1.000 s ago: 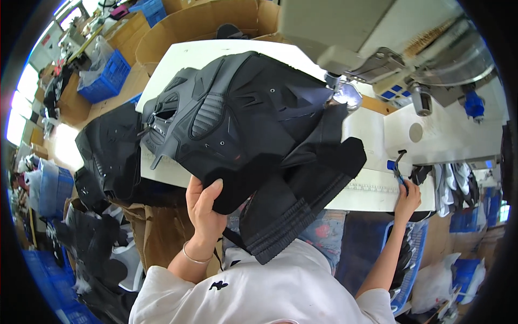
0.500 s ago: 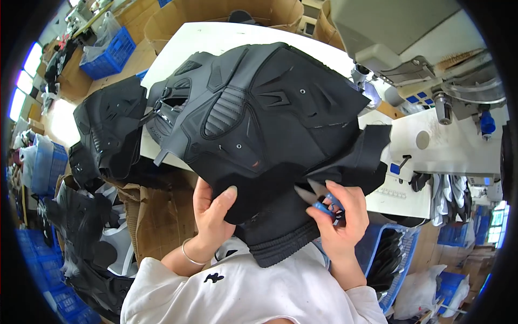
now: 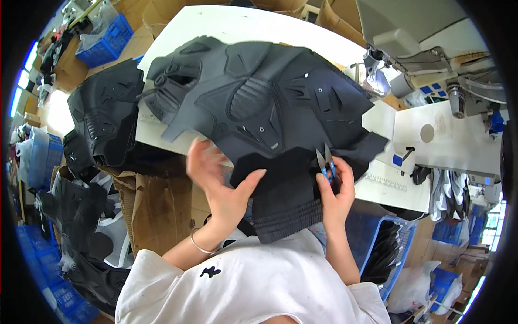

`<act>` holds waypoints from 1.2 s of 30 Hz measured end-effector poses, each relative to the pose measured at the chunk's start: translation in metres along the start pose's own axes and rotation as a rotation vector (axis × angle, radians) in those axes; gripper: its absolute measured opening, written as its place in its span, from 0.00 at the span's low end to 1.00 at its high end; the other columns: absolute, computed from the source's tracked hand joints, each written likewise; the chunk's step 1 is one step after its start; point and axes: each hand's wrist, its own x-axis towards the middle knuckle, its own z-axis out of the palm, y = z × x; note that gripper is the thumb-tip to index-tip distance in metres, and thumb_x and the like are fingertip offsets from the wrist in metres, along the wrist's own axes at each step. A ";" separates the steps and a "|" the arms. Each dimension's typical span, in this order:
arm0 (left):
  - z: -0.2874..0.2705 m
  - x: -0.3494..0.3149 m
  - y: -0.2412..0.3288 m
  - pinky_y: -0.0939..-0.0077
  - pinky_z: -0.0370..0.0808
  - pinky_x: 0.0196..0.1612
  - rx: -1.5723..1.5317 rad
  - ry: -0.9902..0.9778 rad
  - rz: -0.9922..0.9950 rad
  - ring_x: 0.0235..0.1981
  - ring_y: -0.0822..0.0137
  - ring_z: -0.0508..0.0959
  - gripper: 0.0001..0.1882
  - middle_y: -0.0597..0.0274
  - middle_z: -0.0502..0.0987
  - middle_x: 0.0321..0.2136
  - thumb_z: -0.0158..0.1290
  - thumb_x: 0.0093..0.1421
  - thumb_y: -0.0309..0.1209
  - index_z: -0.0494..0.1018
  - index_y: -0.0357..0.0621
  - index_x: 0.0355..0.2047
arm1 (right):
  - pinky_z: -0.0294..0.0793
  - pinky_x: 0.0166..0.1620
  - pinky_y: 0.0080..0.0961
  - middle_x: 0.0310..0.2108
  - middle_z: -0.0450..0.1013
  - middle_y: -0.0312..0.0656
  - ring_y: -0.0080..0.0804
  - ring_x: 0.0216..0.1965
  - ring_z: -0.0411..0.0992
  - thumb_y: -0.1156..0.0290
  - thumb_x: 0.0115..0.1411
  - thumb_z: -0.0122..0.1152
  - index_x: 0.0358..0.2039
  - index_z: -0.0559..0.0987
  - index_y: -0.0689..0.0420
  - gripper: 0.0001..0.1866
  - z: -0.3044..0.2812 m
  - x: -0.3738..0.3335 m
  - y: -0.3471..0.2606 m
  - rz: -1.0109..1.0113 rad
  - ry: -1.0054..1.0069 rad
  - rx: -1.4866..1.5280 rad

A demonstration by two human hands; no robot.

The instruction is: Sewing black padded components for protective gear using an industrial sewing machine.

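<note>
Large black padded panel, moulded in raised ribbed and angular sections with small rivets, lies spread over the front of the white worktable; its lower flap of plain fabric ending in a ribbed elastic band hangs off the table edge toward the person. Left hand, at 7 o'clock from the panel's centre, is open with fingers spread, thumb lying against the flap's left edge; the fingers are motion-blurred, so whether they press the fabric I cannot tell. Right hand, at 5 o'clock from the panel's centre, is closed around a small pair of thread snips, blades pointing up at the panel's lower edge. A silver bracelet sits on the left wrist. Containers: a blue plastic crate at 4 o'clock, below the table edge, holds stacked black pieces; a brown cardboard box at 8 o'clock, contents not visible; a blue crate at 10 o'clock on the far floor, holding clear plastic. More black moulded panels are heaped at 9 o'clock beside the table. A sewing machine stands at 2 o'clock.
</note>
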 end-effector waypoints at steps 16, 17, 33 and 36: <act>0.017 0.038 0.039 0.70 0.62 0.38 0.494 -0.490 0.414 0.29 0.62 0.68 0.09 0.64 0.68 0.24 0.58 0.49 0.25 0.71 0.41 0.31 | 0.62 0.24 0.17 0.26 0.69 0.35 0.21 0.22 0.64 0.74 0.51 0.66 0.48 0.75 0.56 0.22 -0.001 0.000 -0.008 -0.166 -0.062 -0.153; 0.016 0.036 0.038 0.70 0.62 0.38 0.554 -0.471 0.463 0.29 0.62 0.68 0.08 0.64 0.68 0.24 0.57 0.50 0.25 0.71 0.41 0.30 | 0.62 0.23 0.17 0.26 0.70 0.36 0.22 0.21 0.64 0.74 0.51 0.67 0.48 0.75 0.56 0.22 -0.001 -0.001 -0.012 -0.205 -0.078 -0.193; 0.031 0.041 0.036 0.80 0.65 0.21 0.172 -0.234 0.367 0.18 0.71 0.68 0.05 0.63 0.70 0.20 0.55 0.49 0.15 0.72 0.37 0.25 | 0.71 0.26 0.22 0.25 0.73 0.42 0.32 0.23 0.73 0.81 0.45 0.67 0.40 0.79 0.60 0.18 -0.008 0.000 -0.036 -0.432 -0.142 -0.540; 0.034 0.040 0.037 0.73 0.66 0.22 0.131 -0.203 0.340 0.18 0.63 0.69 0.07 0.64 0.70 0.20 0.57 0.47 0.19 0.71 0.41 0.25 | 0.71 0.24 0.23 0.26 0.73 0.42 0.33 0.22 0.73 0.82 0.45 0.67 0.40 0.79 0.60 0.18 -0.009 0.001 -0.042 -0.435 -0.165 -0.560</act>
